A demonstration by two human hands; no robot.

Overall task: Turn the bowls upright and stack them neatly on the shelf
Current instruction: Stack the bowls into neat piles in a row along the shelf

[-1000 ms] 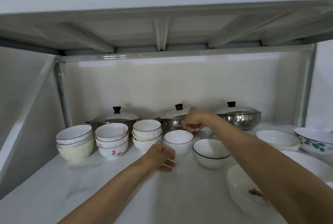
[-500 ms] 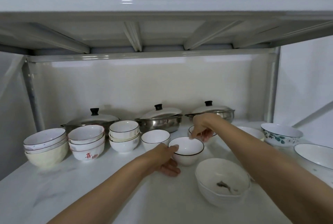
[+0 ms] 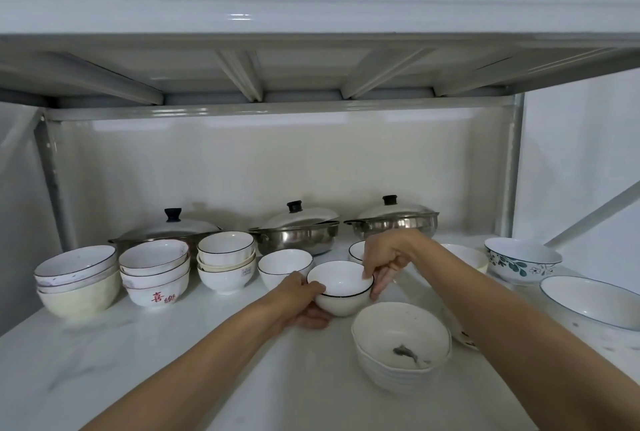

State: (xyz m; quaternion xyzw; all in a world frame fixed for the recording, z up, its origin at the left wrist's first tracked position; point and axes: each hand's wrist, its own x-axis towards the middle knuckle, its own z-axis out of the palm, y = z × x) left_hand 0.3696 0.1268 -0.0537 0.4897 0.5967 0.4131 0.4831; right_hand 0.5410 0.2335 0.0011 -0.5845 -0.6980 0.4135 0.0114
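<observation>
A small white bowl with a dark rim [image 3: 341,288] stands upright in the middle of the white shelf [image 3: 138,361]. My left hand [image 3: 301,302] grips its left side and my right hand [image 3: 384,260] pinches its right rim. Just left of it sits a single white bowl [image 3: 282,266], upright. Three stacks of upright bowls stand further left: a black-rimmed stack [image 3: 225,262], a stack with red characters [image 3: 156,273] and a cream stack [image 3: 78,280]. Another dark-rimmed bowl [image 3: 356,250] is partly hidden behind my right hand.
Three lidded steel pots [image 3: 298,229] line the back wall. A stack of speckled white bowls with a fish mark [image 3: 401,344] is at the front right. A leaf-patterned bowl [image 3: 521,259] and shallow white dishes [image 3: 588,299] sit at the right. The shelf above hangs low.
My right hand came back from the pots to the dark-rimmed bowl's right rim. My left hand closed on its left side. The view shifted right.
</observation>
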